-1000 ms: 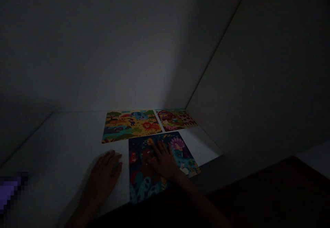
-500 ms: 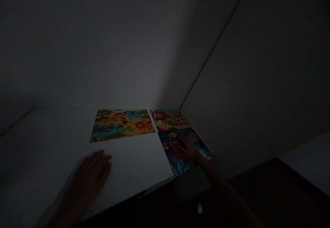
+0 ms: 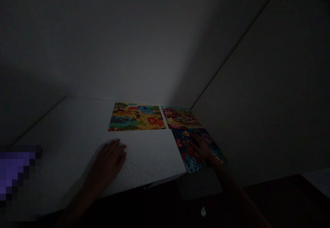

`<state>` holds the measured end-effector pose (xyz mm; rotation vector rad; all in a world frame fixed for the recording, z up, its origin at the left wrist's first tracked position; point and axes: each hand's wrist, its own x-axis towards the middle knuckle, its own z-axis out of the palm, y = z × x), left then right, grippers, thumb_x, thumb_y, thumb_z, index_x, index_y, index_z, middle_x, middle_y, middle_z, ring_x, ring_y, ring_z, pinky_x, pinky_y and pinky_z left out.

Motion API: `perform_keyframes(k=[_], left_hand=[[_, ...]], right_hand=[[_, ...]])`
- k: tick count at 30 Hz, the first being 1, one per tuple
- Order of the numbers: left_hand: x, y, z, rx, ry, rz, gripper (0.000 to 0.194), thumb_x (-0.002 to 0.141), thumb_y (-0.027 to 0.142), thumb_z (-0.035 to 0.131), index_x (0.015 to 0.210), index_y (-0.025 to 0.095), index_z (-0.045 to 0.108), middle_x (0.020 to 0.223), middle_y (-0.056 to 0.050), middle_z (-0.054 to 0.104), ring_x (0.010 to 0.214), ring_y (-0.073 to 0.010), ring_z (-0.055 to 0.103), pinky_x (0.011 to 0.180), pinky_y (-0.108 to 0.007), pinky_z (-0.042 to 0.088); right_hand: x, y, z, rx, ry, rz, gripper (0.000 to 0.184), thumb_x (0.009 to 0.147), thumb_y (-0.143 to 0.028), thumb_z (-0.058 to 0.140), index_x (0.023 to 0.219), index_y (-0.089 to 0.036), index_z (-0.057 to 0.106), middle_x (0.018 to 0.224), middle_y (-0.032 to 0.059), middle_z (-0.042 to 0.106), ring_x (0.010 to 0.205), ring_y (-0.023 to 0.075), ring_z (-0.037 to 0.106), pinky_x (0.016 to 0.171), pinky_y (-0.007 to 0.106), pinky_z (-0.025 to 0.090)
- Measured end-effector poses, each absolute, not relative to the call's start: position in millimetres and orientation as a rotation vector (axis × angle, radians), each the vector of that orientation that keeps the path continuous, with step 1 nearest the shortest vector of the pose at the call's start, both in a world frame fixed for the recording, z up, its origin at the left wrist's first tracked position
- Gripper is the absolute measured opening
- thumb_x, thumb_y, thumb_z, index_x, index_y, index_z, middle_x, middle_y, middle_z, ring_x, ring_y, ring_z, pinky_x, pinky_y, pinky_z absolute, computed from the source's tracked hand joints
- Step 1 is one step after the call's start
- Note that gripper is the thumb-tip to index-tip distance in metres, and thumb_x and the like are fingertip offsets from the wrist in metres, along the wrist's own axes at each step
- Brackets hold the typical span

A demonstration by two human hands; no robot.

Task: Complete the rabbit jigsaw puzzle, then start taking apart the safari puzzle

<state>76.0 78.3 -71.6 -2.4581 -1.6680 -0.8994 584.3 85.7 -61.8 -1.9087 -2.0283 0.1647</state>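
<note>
Three colourful picture boards lie on a white table (image 3: 77, 125) in a dark room. My right hand (image 3: 202, 147) lies flat, fingers spread, on the dark blue jungle board (image 3: 187, 156) at the table's right front corner. A red barn board (image 3: 182, 117) sits just behind it. The wide yellow savanna board (image 3: 136, 117) lies to the left of the barn board. My left hand (image 3: 109, 161) rests palm down on bare table, fingers open, holding nothing.
Walls (image 3: 154, 42) close in behind and to the right of the table. The table's front edge (image 3: 154, 182) runs near my arms, with dark floor beyond. A blurred purple patch (image 3: 14, 168) sits at the far left.
My right hand slid the dark blue board from the table's middle front to the right front corner, below the barn board. My left hand stayed flat on the table.
</note>
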Motion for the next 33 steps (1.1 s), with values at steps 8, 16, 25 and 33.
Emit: perform_keyframes(k=[8, 16, 25, 33], left_hand=[[81.0, 75.6, -60.7, -2.482, -1.758, -0.773, 0.036, 0.093, 0.030, 0.043, 0.118, 0.020, 0.067, 0.136, -0.013, 0.059, 0.130, -0.0305, 0.051, 0.110, -0.051, 0.038], [84.1, 69.6, -48.4, -2.496, -1.858, -0.631, 0.036, 0.091, 0.026, 0.050, 0.124, 0.023, 0.065, 0.141, -0.012, 0.055, 0.130, -0.0310, 0.049, 0.107, -0.050, 0.039], [96.1, 122.8, -33.8, -2.560, -1.894, -0.545, 0.047, 0.094, 0.030, 0.050, 0.139, 0.018, 0.052, 0.153, -0.016, 0.041, 0.142, -0.0324, 0.036, 0.117, -0.051, 0.028], [73.7, 103.5, -38.6, -2.597, -1.881, -0.655, 0.042, 0.094, 0.028, 0.049, 0.134, 0.018, 0.055, 0.146, -0.014, 0.050, 0.137, -0.0289, 0.043, 0.116, -0.049, 0.030]], right_hand=[[584.6, 85.5, -63.8, -1.916, -2.023, 0.137, 0.066, 0.091, -0.063, 0.044, 0.143, -0.024, 0.050, 0.150, 0.0127, 0.047, 0.141, 0.0322, 0.039, 0.116, 0.055, 0.030], [584.2, 86.3, -63.4, -1.941, -2.040, 0.117, 0.070, 0.090, -0.066, 0.042, 0.141, -0.020, 0.052, 0.148, 0.0149, 0.050, 0.140, 0.0336, 0.042, 0.116, 0.055, 0.032], [584.7, 85.1, -58.5, -1.986, -2.118, -0.013, 0.066, 0.090, -0.063, 0.037, 0.138, -0.021, 0.054, 0.144, 0.0141, 0.054, 0.136, 0.0336, 0.047, 0.112, 0.054, 0.039], [581.0, 83.9, -48.4, -1.977, -2.124, -0.130, 0.062, 0.088, -0.061, 0.037, 0.126, -0.020, 0.064, 0.135, 0.0164, 0.061, 0.127, 0.0382, 0.054, 0.107, 0.059, 0.041]])
